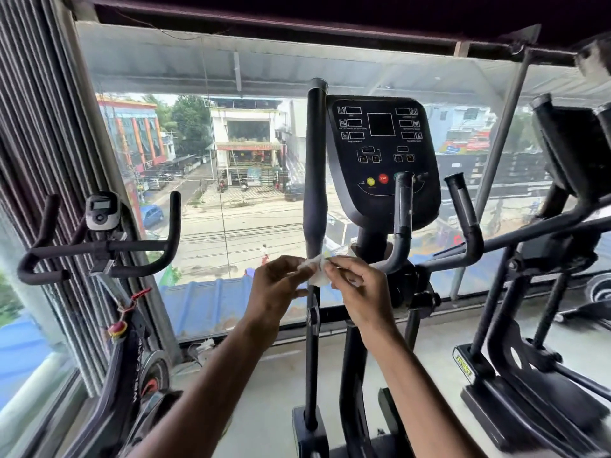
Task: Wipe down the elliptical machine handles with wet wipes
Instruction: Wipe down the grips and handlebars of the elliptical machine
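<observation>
Both hands hold a wet wipe at the elliptical's left handle.

The white wet wipe (315,272) is bunched between the two grips: the left-hand grip (277,285) pinches its left edge and the right-hand grip (357,289) pinches its right edge, both grasping it. It sits across the tall black handle (315,166), just below the foam sleeve; I cannot tell whether it wraps round. The console (380,153) stands just to the right, an exercise bike (99,246) by the window (231,209).
</observation>
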Demonstrator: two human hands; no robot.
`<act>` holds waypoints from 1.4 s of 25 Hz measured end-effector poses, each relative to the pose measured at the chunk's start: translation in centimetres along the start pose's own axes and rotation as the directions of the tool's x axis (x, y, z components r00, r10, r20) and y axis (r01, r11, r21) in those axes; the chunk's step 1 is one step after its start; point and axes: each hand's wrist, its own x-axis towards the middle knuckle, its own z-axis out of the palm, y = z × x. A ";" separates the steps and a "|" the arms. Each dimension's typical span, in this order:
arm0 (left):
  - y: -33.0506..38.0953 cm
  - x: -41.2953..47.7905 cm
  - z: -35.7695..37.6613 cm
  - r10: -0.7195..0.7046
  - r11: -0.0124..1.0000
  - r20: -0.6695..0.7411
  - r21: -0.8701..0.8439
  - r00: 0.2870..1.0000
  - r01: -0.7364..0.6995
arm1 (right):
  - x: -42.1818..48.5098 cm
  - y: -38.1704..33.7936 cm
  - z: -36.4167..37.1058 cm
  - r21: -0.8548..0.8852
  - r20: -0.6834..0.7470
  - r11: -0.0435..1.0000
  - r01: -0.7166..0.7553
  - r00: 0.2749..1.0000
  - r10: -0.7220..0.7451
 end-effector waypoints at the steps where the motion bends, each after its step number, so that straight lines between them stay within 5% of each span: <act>1: -0.4 -0.5 -0.1 -0.039 0.998 -0.004 -0.046 0.999 0.039 | -0.4 0.5 -0.2 -0.035 -0.016 0.999 -0.006 1.000 0.006; 6: -2.5 -2.7 -0.7 -0.160 0.985 -0.019 -0.068 0.987 0.158 | -3.2 1.9 0.1 0.055 -0.043 0.959 -0.279 0.959 0.281; 12: -4.4 -2.7 -2.6 -0.350 0.929 0.063 -0.106 0.935 0.355 | -4.6 4.0 1.9 0.068 -0.075 0.953 -0.295 0.951 0.299; 17: -6.5 0.1 -4.5 -0.225 0.961 0.002 -0.163 0.974 0.223 | -3.3 5.6 4.3 0.115 -0.016 0.940 -0.321 0.946 0.325; 21: -8.8 3.3 -5.6 -0.175 0.969 0.072 -0.162 0.982 0.185 | -0.8 7.4 6.8 0.177 -0.126 0.922 -0.344 0.921 0.368; 24: -11.8 7.0 -6.3 -0.137 0.960 -0.007 -0.249 0.991 0.131 | 1.4 9.6 8.0 0.191 -0.211 0.909 -0.370 0.889 0.406; 30: -13.9 13.9 -5.1 0.014 0.979 -0.359 0.193 0.933 0.059 | 3.7 11.7 6.1 0.120 -0.436 0.954 -0.276 0.848 0.300; 35: -16.0 17.9 -2.4 0.084 0.898 -0.298 0.437 0.951 0.058 | 4.6 11.1 5.4 -0.256 -0.391 0.957 -0.135 0.920 0.025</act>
